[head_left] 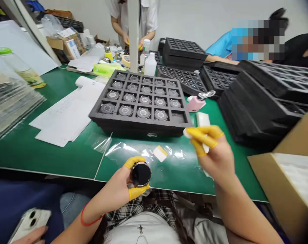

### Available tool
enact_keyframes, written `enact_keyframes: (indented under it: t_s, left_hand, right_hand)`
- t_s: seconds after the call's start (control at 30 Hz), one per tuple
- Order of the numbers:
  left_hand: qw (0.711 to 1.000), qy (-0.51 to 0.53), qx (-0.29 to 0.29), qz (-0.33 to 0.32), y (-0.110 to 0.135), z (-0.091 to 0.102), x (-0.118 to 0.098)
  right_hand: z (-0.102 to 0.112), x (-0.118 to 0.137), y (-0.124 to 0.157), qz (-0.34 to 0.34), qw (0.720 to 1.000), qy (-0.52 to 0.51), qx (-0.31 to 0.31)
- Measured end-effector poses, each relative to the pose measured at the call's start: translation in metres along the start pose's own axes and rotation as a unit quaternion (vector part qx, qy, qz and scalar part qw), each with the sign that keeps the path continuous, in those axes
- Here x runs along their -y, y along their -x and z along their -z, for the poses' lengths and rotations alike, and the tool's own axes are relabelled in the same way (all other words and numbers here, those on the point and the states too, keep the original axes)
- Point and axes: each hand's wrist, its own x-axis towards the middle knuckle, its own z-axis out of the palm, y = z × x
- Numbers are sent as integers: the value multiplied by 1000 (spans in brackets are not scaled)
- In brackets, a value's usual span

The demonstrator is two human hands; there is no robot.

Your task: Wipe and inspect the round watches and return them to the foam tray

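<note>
A round watch case with a black face (141, 174) is in my left hand (118, 189), gripped at its rim between finger and thumb over the table's front edge. My right hand (215, 149), raised to the right, pinches a small white piece (187, 133), perhaps folded cloth or tissue. Yellow finger cots cover fingertips on both hands. Beyond them is a black foam tray (143, 126) holding several watch cases in square compartments; the front right compartment (178, 117) shows bare foam. Between my hands lies a small white and yellow block (160, 153) on clear film (128, 151).
A pink pump bottle (196, 103) and a white block (203, 119) stand right of the tray. Stacked foam trays (255, 105) and a cardboard box (276, 183) border the right side. Papers (64, 115) lie left. Co-workers sit across; a neighbour's hand holds a phone (30, 223).
</note>
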Motion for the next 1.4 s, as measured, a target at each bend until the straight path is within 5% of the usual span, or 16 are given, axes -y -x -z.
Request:
enact_keyframes:
  t_s: [0.07,0.13,0.2,0.37,0.53,0.7,0.8,0.9,1.03,1.1,1.17,1.27,1.4]
  left_hand:
    - [1000,-24,-7,3,0,3,0]
    - [999,-35,-20,1,1,6,-1]
    - [999,-32,-30,1,1,7,-1]
    - [999,-2,-39,0,1,6,2]
    - [997,1,-80,4,-2,6,0]
    - [996,1,-84,-9,-7,10,0]
    - [996,8,-89,-29,-9,9,1]
    - [996,16,-84,-40,-10,7,2]
    - [993,6,-94,-68,-11,3,5]
    - [992,-1,-91,-86,-10,1,5]
    - [992,-6,-78,-96,-8,-1,5]
    - [993,-9,-56,-106,-5,-3,5]
    - [988,-16,-91,-123,-5,-7,10]
  right_hand:
    - [20,-28,-28,-41,988,105,-103]
    - [34,-67,-59,-126,964,200,-121]
    - [35,-110,-85,-229,926,297,-41]
    - [2,-187,-114,-262,906,332,26]
    - [-24,-211,-111,-275,887,362,85]
    - [-24,-211,-114,-282,882,353,135]
    - [-17,-196,-121,-286,888,341,118]
    - [-12,-149,-115,-253,908,325,76]
    - [-14,-42,-67,24,991,133,14]
    - [-23,9,-37,138,985,50,87]
    - [-35,44,-12,178,976,-22,125]
    - [-54,65,9,187,969,-67,149]
    - [-68,60,16,194,970,-27,144]
